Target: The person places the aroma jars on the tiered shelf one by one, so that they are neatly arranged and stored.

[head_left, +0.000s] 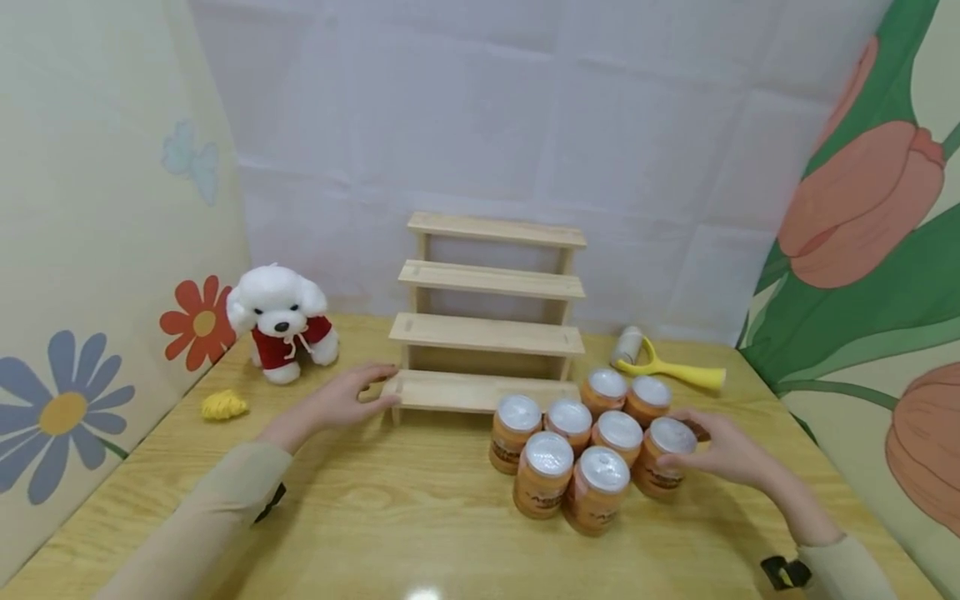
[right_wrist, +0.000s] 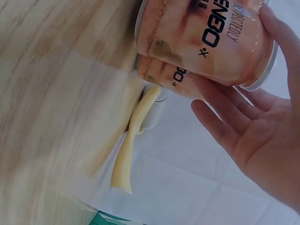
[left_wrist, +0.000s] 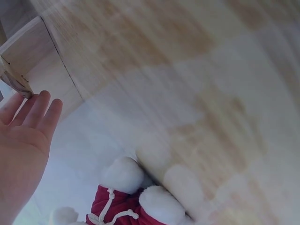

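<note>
At the left end of a stepped wooden shelf (head_left: 480,390), my left hand (head_left: 351,398) grips the lowest board, thumb at its front edge and fingertips at the back. The left wrist view shows the fingertips (left_wrist: 43,96) against the board's end (left_wrist: 18,82). My right hand (head_left: 723,450) holds the rightmost orange can (head_left: 660,479) between thumb and fingers. That can, printed with dark lettering, fills the top of the right wrist view. Several matching cans (head_left: 542,492) with silvery tops stand upright in a tight group left of it, in front of the shelf's right part.
A white plush dog (head_left: 276,321) in a red top sits left of the shelf. Near it lies a yellow bundle of yarn (head_left: 223,406). Behind the cans, a yellow-handled tool (head_left: 693,375) with a greyish roller lies toward the back wall. Patterned walls flank the wooden table (head_left: 360,533).
</note>
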The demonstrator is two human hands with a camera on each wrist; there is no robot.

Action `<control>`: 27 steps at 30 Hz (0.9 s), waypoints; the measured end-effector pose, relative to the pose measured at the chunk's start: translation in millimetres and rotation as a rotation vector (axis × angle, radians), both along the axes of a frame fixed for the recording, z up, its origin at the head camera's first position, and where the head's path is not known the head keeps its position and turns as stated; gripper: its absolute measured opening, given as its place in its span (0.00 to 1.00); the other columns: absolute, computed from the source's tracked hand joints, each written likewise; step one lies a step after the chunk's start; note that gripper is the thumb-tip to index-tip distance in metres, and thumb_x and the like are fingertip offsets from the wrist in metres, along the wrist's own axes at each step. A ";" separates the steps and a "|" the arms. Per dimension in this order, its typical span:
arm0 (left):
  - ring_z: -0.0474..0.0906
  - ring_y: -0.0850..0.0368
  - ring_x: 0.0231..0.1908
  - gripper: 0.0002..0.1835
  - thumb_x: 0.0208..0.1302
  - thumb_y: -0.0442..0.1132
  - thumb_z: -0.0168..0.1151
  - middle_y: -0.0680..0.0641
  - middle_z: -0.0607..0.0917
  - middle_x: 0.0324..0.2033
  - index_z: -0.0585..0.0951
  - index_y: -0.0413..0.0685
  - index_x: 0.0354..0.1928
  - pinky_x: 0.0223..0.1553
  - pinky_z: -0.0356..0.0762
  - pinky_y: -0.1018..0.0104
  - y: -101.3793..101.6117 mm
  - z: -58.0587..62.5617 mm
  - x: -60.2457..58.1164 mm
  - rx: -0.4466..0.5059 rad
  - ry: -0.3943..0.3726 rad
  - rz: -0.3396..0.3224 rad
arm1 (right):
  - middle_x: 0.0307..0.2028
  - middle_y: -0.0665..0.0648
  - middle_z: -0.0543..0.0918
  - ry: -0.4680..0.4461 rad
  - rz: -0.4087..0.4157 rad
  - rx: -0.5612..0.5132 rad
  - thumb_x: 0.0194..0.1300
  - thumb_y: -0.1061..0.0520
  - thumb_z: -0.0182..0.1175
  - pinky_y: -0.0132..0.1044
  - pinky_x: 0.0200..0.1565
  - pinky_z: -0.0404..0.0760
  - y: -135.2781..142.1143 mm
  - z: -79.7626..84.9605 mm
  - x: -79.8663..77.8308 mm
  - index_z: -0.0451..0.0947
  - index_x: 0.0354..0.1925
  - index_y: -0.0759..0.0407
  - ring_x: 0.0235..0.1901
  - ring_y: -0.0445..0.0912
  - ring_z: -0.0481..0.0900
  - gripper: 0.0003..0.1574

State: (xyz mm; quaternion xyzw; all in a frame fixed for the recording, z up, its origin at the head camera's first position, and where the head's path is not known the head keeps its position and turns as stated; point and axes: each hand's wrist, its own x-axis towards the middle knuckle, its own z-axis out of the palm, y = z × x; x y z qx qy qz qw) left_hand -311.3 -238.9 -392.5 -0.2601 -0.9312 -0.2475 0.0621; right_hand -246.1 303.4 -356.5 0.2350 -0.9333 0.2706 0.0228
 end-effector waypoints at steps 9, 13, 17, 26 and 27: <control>0.68 0.36 0.60 0.34 0.64 0.55 0.57 0.34 0.71 0.62 0.68 0.38 0.64 0.60 0.67 0.41 -1.4 -1.1 -1.1 0.005 -0.020 0.003 | 0.45 0.59 0.81 0.046 -0.101 -0.023 0.54 0.48 0.69 0.37 0.40 0.80 5.6 24.1 8.4 0.73 0.56 0.62 0.44 0.51 0.79 0.34; 0.69 0.37 0.60 0.35 0.64 0.55 0.57 0.34 0.71 0.61 0.68 0.37 0.65 0.59 0.69 0.43 -0.9 -0.8 -1.6 0.017 -0.028 -0.001 | 0.44 0.58 0.82 0.098 -0.122 -0.013 0.54 0.49 0.69 0.38 0.40 0.81 5.7 38.1 9.5 0.73 0.56 0.61 0.43 0.49 0.79 0.34; 0.71 0.37 0.59 0.35 0.64 0.54 0.58 0.33 0.72 0.60 0.68 0.34 0.64 0.58 0.71 0.44 -0.3 -0.5 -1.2 0.034 -0.031 -0.012 | 0.43 0.56 0.82 0.146 -0.116 -0.009 0.54 0.49 0.70 0.36 0.38 0.81 4.4 53.0 8.2 0.74 0.56 0.59 0.41 0.43 0.79 0.34; 0.72 0.38 0.58 0.34 0.64 0.51 0.59 0.32 0.73 0.59 0.68 0.32 0.63 0.57 0.72 0.45 0.2 0.8 -0.8 0.054 -0.038 -0.021 | 0.43 0.56 0.82 0.227 -0.092 -0.016 0.55 0.50 0.69 0.34 0.40 0.80 -4.5 78.7 -8.3 0.75 0.56 0.57 0.39 0.32 0.76 0.31; 0.72 0.38 0.58 0.34 0.64 0.51 0.59 0.32 0.73 0.59 0.68 0.32 0.63 0.57 0.72 0.45 0.1 0.8 -0.9 0.057 -0.041 -0.022 | 0.43 0.56 0.82 0.233 -0.093 -0.019 0.56 0.50 0.68 0.33 0.40 0.80 -6.3 80.1 -10.9 0.75 0.56 0.57 0.39 0.33 0.76 0.31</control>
